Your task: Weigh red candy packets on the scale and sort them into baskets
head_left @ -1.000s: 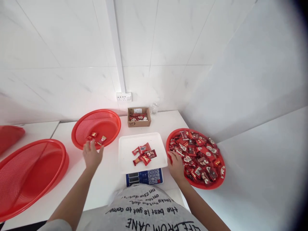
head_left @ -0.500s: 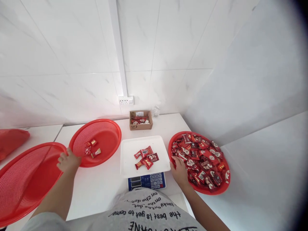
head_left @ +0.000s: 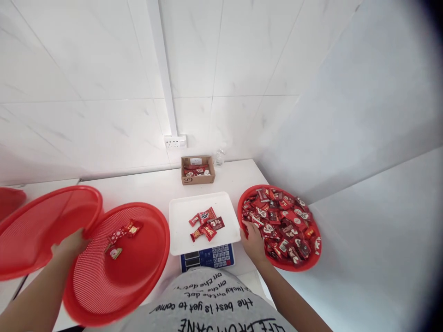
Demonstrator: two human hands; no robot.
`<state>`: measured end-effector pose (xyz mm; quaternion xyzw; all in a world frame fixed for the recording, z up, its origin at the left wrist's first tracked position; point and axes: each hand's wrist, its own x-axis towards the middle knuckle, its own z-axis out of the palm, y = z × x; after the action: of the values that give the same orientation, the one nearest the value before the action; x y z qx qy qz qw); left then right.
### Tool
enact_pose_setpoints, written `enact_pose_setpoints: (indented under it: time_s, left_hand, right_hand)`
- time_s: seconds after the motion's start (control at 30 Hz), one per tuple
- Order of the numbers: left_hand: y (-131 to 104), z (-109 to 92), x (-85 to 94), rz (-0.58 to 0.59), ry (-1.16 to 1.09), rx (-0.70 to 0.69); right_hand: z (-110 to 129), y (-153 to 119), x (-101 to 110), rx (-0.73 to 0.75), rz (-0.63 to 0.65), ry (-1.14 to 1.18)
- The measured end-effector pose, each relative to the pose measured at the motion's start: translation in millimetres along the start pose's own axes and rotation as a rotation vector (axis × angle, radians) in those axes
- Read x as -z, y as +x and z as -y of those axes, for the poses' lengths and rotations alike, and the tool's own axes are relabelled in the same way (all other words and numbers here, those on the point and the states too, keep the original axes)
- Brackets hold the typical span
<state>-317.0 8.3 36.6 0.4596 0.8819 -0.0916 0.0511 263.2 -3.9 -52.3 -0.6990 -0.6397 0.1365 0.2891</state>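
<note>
My left hand (head_left: 71, 244), slightly blurred, is closed at the rims of two red plastic baskets, where they meet. The nearer mesh basket (head_left: 121, 281) holds a few wrapped candies (head_left: 119, 235); the farther one (head_left: 41, 230) shows no contents. My right hand (head_left: 254, 242) grips the left rim of a red basket (head_left: 245, 198) heaped with red and brown wrapped candies (head_left: 284, 226). Between my hands, a white tray (head_left: 180, 216) sits on a blue weighing scale (head_left: 207, 256). Several wrapped candies (head_left: 207, 223) lie together on the tray.
A small cardboard box (head_left: 198, 180) of red packets stands at the back of the white table (head_left: 145, 184), beside a clear plastic cup (head_left: 219, 157). A wall socket (head_left: 175, 141) is above. Something red (head_left: 12, 203) lies far left. A wall closes off the right side.
The basket with few candies has come toward my body and left, its candies shifting. The other left basket has moved back. My left hand moved left and nearer; my right hand stayed at its rim.
</note>
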Motion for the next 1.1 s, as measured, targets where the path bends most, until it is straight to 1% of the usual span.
enact_pose_setpoints:
  time_s: [0.07,0.1,0.17,0.2,0.23,0.37,0.53,0.63,0.73,0.77,0.8,0.9,0.93,1.0,1.1]
  left_hand:
    - [-1,-3,1.6,0.109,0.163,-0.098]
    - [-1,-5,2.1,0.130,0.240,-0.169]
    - [-3,-11,2.1,0.104,0.327,-0.302]
    - [-5,-14,1.7,0.089,0.345,-0.343]
    - [-6,-17,1.2,0.078,0.350,-0.363]
    - [-12,-28,0.0,0.032,0.286,-0.365]
    - [-14,-35,3.3,-0.007,0.264,-0.353]
    - [-12,-37,4.2,0.005,0.206,-0.319]
    - [-16,-43,0.0,-0.008,0.096,-0.314]
    - [-20,-48,-2.8,0.000,0.043,-0.353]
    - [-27,-53,-6.2,0.031,-0.016,-0.421]
    - [-53,-74,-17.6,0.199,-0.179,-0.685]
    - [-62,-81,-21.0,0.228,-0.213,-0.734]
    - [-74,-96,-25.9,0.245,-0.271,-0.769]
    - [-77,-113,-28.3,0.251,-0.331,-0.717]
  right_hand:
    - [0,0,0,-0.005,0.007,0.002]
    - [0,0,0,-0.008,0.010,0.002]
    - [0,0,0,-0.015,0.018,0.000]
    - [0,0,0,-0.017,0.021,0.000]
    - [0,0,0,-0.016,0.022,0.000]
    - [0,0,0,-0.017,0.018,0.002]
    - [-1,-1,0,-0.024,0.020,-0.009]
    - [0,-1,0,-0.025,0.026,-0.003]
    - [1,-1,1,-0.027,0.020,0.003]
    - [1,0,1,-0.027,0.016,0.005]
    - [1,0,1,-0.026,0.014,0.006]
    - [2,0,1,-0.024,0.019,0.007]
    - [2,0,1,-0.026,0.023,0.006]
    - [1,0,0,-0.034,0.030,0.005]
    - [0,0,0,-0.035,0.041,0.007]
